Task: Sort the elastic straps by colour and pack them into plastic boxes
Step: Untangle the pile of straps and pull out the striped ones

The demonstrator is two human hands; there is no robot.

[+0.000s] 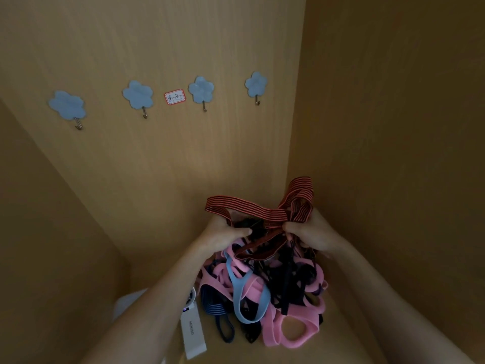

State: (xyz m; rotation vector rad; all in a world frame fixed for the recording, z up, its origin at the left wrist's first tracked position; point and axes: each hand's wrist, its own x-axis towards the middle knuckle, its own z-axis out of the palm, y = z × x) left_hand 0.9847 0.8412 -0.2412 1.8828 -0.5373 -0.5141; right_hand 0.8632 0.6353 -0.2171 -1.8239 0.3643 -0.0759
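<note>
A tangled heap of elastic straps (265,298) lies on the wooden shelf floor, mostly pink, with black, dark blue and one light blue strap (245,298). Above the heap both hands hold up a red-and-black striped strap (246,210). My left hand (225,235) grips its left loop, fingers curled round it. My right hand (309,232) pinches the bunched right end, whose loops stick up above the fingers. No plastic box is plainly visible.
This is a wooden cabinet compartment with side walls close on the left and right (393,153). Several blue flower-shaped hooks (137,97) and a small red-edged label (175,96) are on the back wall. A white tag (193,334) and a pale object (128,306) lie at the lower left.
</note>
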